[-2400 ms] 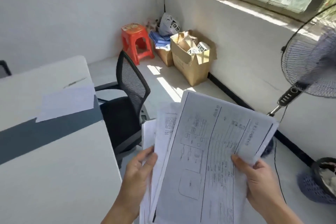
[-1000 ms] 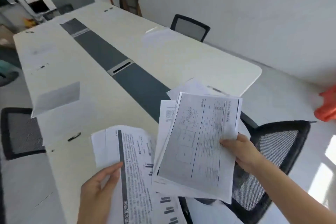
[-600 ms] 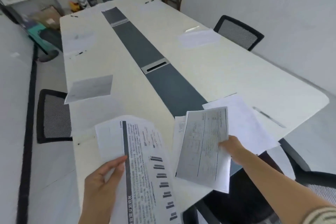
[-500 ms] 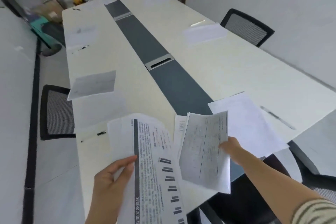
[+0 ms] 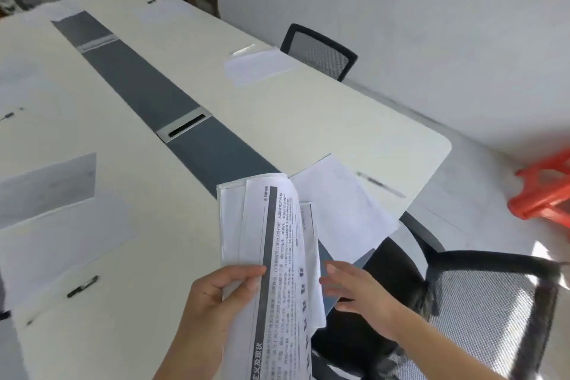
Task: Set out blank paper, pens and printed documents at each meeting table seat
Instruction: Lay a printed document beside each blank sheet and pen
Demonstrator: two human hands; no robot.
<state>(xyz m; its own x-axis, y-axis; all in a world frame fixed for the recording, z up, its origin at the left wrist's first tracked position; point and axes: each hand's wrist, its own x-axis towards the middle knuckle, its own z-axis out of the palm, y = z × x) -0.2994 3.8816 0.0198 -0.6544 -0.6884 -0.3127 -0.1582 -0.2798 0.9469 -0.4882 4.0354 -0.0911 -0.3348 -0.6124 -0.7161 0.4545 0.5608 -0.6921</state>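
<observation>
I see the left hand (image 5: 216,296) gripping the printed documents (image 5: 277,241); the right hand (image 5: 361,293), at their 3 o'clock, is spread wide, holding nothing.

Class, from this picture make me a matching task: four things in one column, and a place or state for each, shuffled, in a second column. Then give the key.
Column one
1. printed documents
2. right hand
3. red stool
4. pale pen

Column two
A. on the floor, to the right of the table
B. lying on the table beside a blank sheet
C. gripped by the left hand
D. open, fingers straight, holding nothing

Pairs: 1-C, 2-D, 3-A, 4-B
</observation>
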